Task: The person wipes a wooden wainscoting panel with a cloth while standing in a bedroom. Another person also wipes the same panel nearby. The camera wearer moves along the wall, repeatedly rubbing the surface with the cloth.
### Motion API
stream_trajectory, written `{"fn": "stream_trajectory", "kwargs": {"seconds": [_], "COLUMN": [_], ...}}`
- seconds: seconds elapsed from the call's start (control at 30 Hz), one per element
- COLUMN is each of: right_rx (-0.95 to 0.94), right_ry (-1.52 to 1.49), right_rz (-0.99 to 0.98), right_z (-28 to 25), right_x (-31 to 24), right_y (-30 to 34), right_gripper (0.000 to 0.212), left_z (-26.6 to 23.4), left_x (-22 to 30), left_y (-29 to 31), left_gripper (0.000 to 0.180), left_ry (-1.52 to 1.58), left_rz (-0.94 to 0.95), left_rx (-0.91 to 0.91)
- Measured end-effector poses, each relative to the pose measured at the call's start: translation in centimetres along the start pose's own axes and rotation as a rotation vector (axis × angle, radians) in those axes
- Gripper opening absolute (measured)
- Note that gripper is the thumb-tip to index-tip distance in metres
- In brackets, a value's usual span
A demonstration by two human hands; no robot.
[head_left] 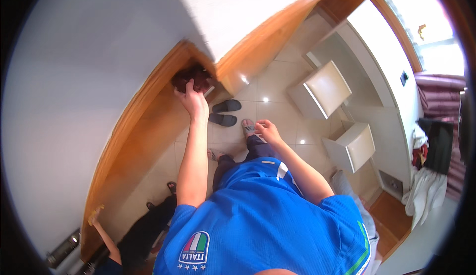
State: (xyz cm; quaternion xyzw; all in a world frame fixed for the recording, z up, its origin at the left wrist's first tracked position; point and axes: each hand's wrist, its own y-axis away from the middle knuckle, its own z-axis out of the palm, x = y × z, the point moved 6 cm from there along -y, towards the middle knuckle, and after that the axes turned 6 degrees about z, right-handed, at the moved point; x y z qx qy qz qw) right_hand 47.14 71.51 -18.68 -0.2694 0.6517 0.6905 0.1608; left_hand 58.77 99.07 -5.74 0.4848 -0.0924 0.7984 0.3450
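My left hand [191, 98] reaches forward to the corner of the wooden panelling, its fingers closed on a dark reddish-brown cloth [194, 79]. That cloth is bunched up and pressed close to the wood, below where the panelling meets the white wall corner. Lower and to the right, my right hand [267, 130] hangs in front of my body with loosely bent fingers and nothing in it. The wooden panelling [144, 121] runs from the corner down toward the lower left.
Dark slippers [225, 112] lie on the tiled floor near my feet. Two cream-topped stools [327, 89] stand at right before a white counter [379, 96]. At lower left, another person's hand [93, 219] holds a yellow cloth against the panelling. Clothes [425, 191] hang at far right.
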Motion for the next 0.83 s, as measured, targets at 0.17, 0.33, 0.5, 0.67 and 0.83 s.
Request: {"fn": "stream_trajectory", "kwargs": {"seconds": [0.17, 0.33, 0.5, 0.67, 0.83], "right_rx": [0.062, 0.153, 0.199, 0.338, 0.420], "right_ry": [-0.094, -0.040, -0.015, -0.093, -0.140], "right_rz": [-0.103, -0.089, -0.084, -0.035, 0.017], "right_z": [-1.2, -3.2, -6.0, -10.1, -11.3], "right_x": [1.4, 1.8, 4.1, 6.6, 7.3], "right_y": [-1.9, -2.2, -1.8, 0.5, 3.5], "right_gripper": [0.027, 0.031, 0.031, 0.031, 0.032], "left_z": [2.0, -0.2, -5.3, -3.9, -5.9], "left_x": [-0.9, -5.1, -13.4, -11.8, -12.5], "left_y": [-0.1, -0.7, -2.6, 0.3, -1.2], "left_gripper": [0.053, 0.046, 0.031, 0.039, 0.048], "left_ry": [-0.744, -0.527, -0.436, -0.355, -0.205], "left_rz": [0.457, 0.028, -0.580, -0.662, -0.596], "left_rx": [-0.286, -0.254, -0.738, -0.607, -0.552]}}
